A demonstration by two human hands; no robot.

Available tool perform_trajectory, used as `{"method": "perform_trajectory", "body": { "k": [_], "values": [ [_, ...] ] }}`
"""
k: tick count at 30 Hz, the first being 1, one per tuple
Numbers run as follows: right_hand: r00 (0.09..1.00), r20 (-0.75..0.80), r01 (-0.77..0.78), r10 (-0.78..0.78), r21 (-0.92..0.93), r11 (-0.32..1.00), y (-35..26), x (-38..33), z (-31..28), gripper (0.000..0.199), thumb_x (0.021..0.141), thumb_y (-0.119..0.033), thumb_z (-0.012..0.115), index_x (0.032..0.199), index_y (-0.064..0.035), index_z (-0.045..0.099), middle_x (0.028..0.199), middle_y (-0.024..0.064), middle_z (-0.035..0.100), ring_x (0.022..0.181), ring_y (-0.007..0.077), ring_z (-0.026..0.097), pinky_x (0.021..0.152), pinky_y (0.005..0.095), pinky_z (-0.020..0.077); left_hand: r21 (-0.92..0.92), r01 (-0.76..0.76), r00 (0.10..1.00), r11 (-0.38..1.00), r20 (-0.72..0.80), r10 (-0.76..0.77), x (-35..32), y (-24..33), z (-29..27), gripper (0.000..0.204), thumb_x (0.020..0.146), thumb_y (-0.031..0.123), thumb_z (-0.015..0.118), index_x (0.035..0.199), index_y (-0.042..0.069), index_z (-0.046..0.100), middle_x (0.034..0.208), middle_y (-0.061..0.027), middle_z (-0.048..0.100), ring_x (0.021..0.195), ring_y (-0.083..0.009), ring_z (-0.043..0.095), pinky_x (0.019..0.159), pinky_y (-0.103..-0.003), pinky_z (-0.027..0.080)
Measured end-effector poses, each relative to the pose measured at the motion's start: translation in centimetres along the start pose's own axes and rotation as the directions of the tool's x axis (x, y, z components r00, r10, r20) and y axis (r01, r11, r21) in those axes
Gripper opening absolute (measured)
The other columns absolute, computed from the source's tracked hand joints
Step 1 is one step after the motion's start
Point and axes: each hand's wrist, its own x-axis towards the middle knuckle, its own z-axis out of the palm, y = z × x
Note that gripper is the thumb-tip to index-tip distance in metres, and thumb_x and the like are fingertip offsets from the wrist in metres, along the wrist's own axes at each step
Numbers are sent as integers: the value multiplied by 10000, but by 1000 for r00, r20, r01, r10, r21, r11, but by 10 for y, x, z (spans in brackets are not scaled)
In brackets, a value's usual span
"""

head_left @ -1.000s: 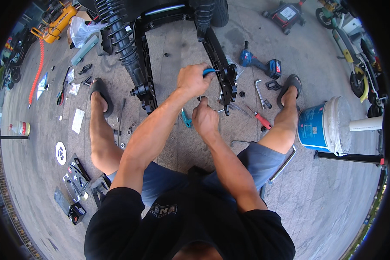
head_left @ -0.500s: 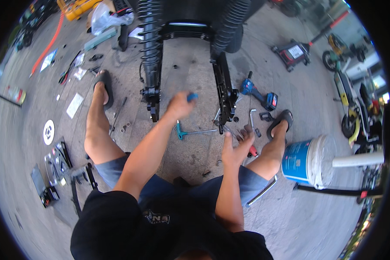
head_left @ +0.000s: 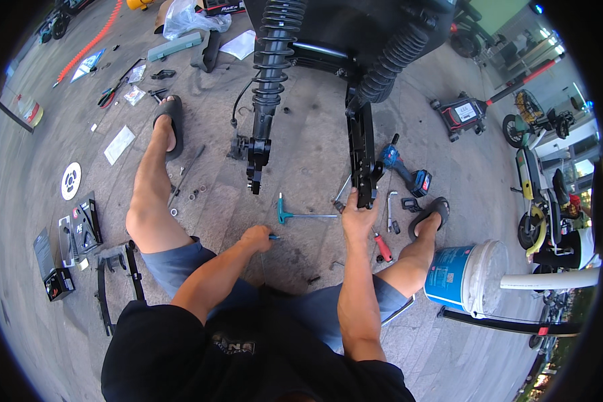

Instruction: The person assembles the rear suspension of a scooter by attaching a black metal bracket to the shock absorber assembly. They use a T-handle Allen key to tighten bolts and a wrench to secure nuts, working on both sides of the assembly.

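Observation:
My right hand (head_left: 359, 218) grips the lower end of the right black fork leg (head_left: 362, 151) of a two-wheeler front end. My left hand (head_left: 256, 237) is low between my knees, closed on a small tool with a blue handle (head_left: 273, 237). A teal T-handle wrench (head_left: 296, 215) lies on the concrete between my hands. The left fork leg (head_left: 260, 157), under a coil spring (head_left: 275, 47), hangs free above the ground.
A blue cordless drill (head_left: 403, 171), a red-handled screwdriver (head_left: 382, 246) and an L-shaped wrench (head_left: 389, 209) lie by my right foot. A blue and white bucket (head_left: 467, 276) stands at right. Black parts and boxes (head_left: 74, 234) lie left. A red floor jack (head_left: 463, 112) sits beyond.
My left hand has dropped from the fork area down toward my lap with the blue-handled tool. My right hand has risen from the ground to grip the right fork leg.

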Motion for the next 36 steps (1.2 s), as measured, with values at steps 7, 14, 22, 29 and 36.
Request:
{"method": "perform_trajectory", "body": {
  "k": [7, 14, 22, 29, 36],
  "values": [
    [1000, 15, -23, 23, -13, 1000, -5, -3, 0, 475, 874, -93, 654, 1226, 121, 418, 952, 138, 589, 782, 169, 590, 673, 301, 496, -236, 56, 907, 970, -395, -149, -28, 10, -50, 321, 881, 277, 592, 1141, 98, 648, 1032, -169, 665, 929, -318, 663, 760, -440, 542],
    [999, 32, -26, 28, -55, 998, 11, 0, -1, 543, 853, -73, 658, 1279, 130, 390, 1025, 168, 581, 926, 199, 581, 820, 323, 487, -770, -628, 769, -115, -590, -246, -64, 56, -161, 575, 912, 306, 596, 1379, 52, 377, 1137, -116, 560, 977, -179, 593, 740, -348, 520],
    [996, 4, -90, 91, -57, 994, 15, -2, -1, 563, 848, -59, 652, 1303, 123, 375, 1071, 168, 563, 968, 197, 571, 823, 307, 493, -702, -530, 677, 475, -688, -261, -58, 81, -176, 623, 754, 54, 623, 1335, 9, 402, 951, -40, 512, 827, -125, 528, 704, -277, 478],
    [997, 25, -72, 71, 52, 996, 3, 0, -1, 405, 849, -46, 635, 1188, 70, 447, 995, 117, 568, 889, 176, 553, 807, 304, 468, -717, -587, 645, 376, -695, -317, -55, 89, -169, 565, 765, 17, 585, 1310, 16, 437, 926, -24, 517, 787, -110, 518, 695, -261, 466],
    [992, 61, -112, 111, 6, 994, 19, -1, -5, 358, 843, -92, 638, 1135, 47, 483, 919, 100, 579, 822, 170, 545, 753, 316, 455, -750, -581, 683, 317, -660, -313, -52, 81, -165, 593, 772, -3, 588, 1335, 27, 403, 954, -21, 525, 810, -97, 512, 698, -246, 463]
  ]
}}
